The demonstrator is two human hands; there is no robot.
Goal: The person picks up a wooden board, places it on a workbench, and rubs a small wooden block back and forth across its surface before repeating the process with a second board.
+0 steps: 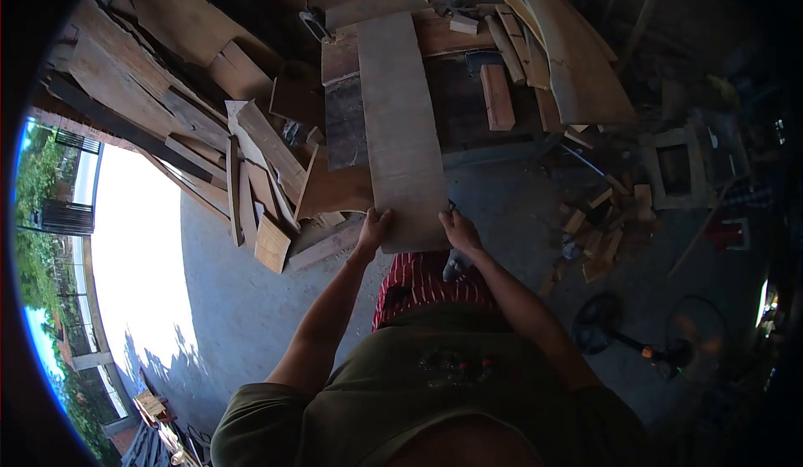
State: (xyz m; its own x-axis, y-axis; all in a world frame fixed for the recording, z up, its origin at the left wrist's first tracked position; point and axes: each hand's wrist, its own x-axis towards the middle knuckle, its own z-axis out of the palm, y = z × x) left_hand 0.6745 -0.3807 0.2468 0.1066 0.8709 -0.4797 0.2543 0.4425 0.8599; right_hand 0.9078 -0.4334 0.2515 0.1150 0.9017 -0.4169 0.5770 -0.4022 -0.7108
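A long, flat wooden board (403,124) stretches away from my body, its far part over the workbench (493,153). My left hand (375,229) grips the board's left edge near its close end, thumb on top. On the opposite edge my right hand (461,230) is closed in the same way. A small dark object sticks up by the right hand's fingers, too small to name. The fingers under the board are hidden. A reddish wood block (497,99) lies on the bench to the right of the board.
Planks and offcuts (259,158) lean in a heap on the left. Curved boards (569,57) rest at the bench's right end. Small wood scraps (598,237) are piled on the floor at right, with a standing fan (652,352) nearer me. Bright daylight enters at left.
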